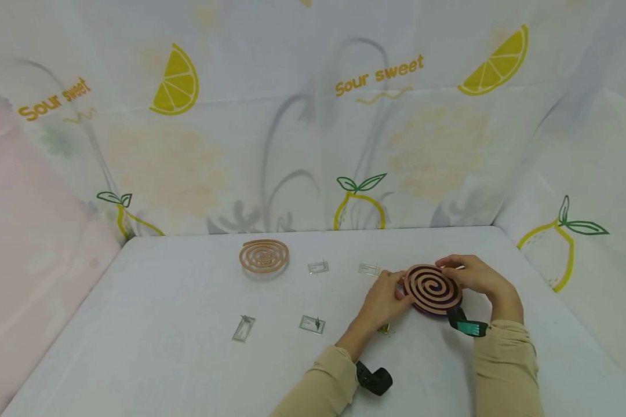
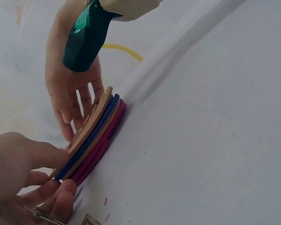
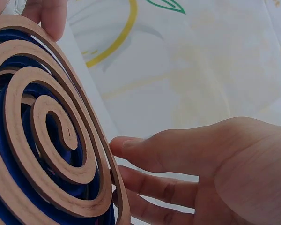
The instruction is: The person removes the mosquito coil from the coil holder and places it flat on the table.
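A stack of mosquito coils (image 1: 432,289) is on the right side of the table, brown on top with blue, brown and magenta layers (image 2: 99,152) beneath. My left hand (image 1: 383,301) grips the stack's left edge, thumb over the top and fingers below. At the far right edge is my right hand (image 1: 472,275); its thumb and fingertips meet the rim of the top brown coil (image 3: 61,126). In the left wrist view the stack looks tilted, its lower side close to the tabletop.
A single brown coil (image 1: 263,256) lies at the back, left of centre. Several small metal coil stands are spread about, including one at the front left (image 1: 244,329) and one near the middle (image 1: 312,324). A printed cloth (image 1: 292,145) hangs behind the table.
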Available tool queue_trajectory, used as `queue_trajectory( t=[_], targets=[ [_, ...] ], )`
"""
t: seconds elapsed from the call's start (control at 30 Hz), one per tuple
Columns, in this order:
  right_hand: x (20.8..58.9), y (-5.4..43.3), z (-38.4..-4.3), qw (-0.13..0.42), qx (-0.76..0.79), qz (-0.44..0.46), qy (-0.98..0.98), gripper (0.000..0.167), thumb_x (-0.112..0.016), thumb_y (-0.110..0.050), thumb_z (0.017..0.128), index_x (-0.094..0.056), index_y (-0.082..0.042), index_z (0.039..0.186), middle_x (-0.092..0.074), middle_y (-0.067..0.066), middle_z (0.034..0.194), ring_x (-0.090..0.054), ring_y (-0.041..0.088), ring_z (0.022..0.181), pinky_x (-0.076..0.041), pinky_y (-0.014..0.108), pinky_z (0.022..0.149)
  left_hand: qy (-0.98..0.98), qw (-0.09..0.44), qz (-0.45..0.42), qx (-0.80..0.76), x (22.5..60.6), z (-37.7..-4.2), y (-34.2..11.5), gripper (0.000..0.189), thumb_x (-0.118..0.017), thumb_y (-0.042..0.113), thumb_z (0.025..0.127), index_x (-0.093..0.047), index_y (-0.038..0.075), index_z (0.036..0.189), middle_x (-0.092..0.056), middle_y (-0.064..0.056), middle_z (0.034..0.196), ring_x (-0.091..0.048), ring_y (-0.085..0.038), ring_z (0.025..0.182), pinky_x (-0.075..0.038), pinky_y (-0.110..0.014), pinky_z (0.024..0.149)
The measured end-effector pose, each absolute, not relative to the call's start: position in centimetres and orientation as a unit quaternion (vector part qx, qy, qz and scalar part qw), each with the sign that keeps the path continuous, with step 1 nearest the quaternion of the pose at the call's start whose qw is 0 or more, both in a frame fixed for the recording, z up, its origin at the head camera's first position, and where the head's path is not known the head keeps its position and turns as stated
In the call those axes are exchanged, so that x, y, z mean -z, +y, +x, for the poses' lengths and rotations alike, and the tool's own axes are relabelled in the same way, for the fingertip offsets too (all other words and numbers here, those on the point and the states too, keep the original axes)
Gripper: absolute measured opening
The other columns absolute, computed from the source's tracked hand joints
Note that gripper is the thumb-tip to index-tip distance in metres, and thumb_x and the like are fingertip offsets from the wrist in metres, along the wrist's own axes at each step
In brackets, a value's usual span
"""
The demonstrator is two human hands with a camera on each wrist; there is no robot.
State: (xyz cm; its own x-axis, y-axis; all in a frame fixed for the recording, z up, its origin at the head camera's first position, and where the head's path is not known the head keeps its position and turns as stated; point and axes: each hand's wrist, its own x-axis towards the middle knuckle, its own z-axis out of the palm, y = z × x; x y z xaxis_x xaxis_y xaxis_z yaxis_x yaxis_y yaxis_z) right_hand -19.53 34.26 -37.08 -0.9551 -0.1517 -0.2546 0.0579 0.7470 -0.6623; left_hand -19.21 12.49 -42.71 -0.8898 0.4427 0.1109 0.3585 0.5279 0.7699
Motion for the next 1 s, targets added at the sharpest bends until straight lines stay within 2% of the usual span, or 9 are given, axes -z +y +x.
queue_trajectory(
  t=[0.37,0.77,1.0],
  targets=[
    [37.12,34.34,-19.49,0.150,0.350,-0.026,0.924,0.041,-0.045,-0.019,0.099,-0.048,0.009,0.130,-0.050,0.033,0.125,-0.059,0.034,0.104,-0.054,0.040,0.079,0.873,0.063,0.247,-0.415,42.58,-19.12,12.24,0.054,-0.064,0.024,0.087,-0.049,0.006,0.136,-0.055,-0.009,0.107,-0.042,0.000,0.065,-0.035,-0.013,0.057],
    [37.23,34.31,-19.38,0.135,0.355,-0.033,0.925,0.042,-0.045,-0.021,0.099,-0.046,0.008,0.130,-0.051,0.031,0.120,-0.058,0.034,0.103,-0.054,0.041,0.080,0.873,0.076,0.257,-0.407,42.55,-19.17,11.96,0.057,-0.063,0.026,0.089,-0.045,0.005,0.139,-0.055,-0.010,0.108,-0.044,0.001,0.066,-0.038,-0.013,0.059],
    [36.89,34.12,-19.33,0.118,0.343,-0.030,0.931,0.044,-0.044,-0.025,0.100,-0.046,0.005,0.131,-0.051,0.030,0.122,-0.054,0.039,0.108,-0.050,0.047,0.083,0.872,0.085,0.257,-0.408,42.44,-19.24,11.85,0.058,-0.062,0.026,0.089,-0.043,0.006,0.140,-0.055,-0.009,0.112,-0.047,0.002,0.068,-0.040,-0.013,0.064]
  ],
)
